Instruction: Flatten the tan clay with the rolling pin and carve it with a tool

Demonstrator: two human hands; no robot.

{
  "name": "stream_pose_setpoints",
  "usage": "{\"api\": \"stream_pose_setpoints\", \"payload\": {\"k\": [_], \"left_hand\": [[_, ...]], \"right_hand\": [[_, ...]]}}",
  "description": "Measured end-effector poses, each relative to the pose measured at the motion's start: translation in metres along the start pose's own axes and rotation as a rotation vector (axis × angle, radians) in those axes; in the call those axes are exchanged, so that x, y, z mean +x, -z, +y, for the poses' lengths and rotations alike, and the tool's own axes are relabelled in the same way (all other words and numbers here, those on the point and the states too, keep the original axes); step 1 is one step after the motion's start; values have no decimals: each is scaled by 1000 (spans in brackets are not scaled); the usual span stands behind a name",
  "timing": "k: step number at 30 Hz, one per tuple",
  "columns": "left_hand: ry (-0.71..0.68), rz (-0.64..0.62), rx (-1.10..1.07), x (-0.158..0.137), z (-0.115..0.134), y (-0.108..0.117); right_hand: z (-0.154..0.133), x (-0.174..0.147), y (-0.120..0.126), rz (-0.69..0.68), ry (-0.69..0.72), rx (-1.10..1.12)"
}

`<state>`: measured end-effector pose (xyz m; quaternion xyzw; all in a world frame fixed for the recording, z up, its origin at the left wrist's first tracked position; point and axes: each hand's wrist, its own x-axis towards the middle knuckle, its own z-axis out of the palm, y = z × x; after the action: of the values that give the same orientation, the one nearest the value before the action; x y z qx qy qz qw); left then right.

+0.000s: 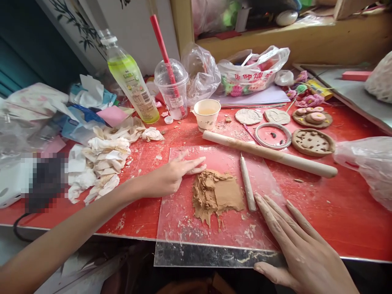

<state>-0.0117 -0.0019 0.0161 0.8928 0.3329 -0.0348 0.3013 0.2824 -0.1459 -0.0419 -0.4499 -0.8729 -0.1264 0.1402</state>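
Note:
A smeared slab of brown clay [228,194], rough on its left part and smoother on its right, lies on a clear plastic board [180,232]. My left hand [174,173] is at the clay's upper left, its fingers stretched out with nothing in them; the fingertips are by the clay's edge. My right hand [306,245] rests spread over the board's right edge, palm down. Just left of its fingertips lies a clay-coated thin stick tool [247,183] with a pointed tip. A long rolling pin [269,153] lies slantwise behind the board.
Behind stand a paper cup [207,113] of cloudy liquid, a plastic cup [171,87] with a red straw, and a leaning bottle [131,79]. Crumpled tissues [102,163] heap at left. Clay discs [312,142], a ring [273,136] and plastic bags [367,163] lie at right.

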Motion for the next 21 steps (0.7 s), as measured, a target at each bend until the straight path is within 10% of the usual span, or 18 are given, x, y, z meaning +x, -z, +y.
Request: {"api": "stream_pose_setpoints", "payload": {"k": [21], "left_hand": [[-129, 32, -472, 42, 3, -4]], "right_hand": [[0, 6, 3, -48, 8, -1]]}}
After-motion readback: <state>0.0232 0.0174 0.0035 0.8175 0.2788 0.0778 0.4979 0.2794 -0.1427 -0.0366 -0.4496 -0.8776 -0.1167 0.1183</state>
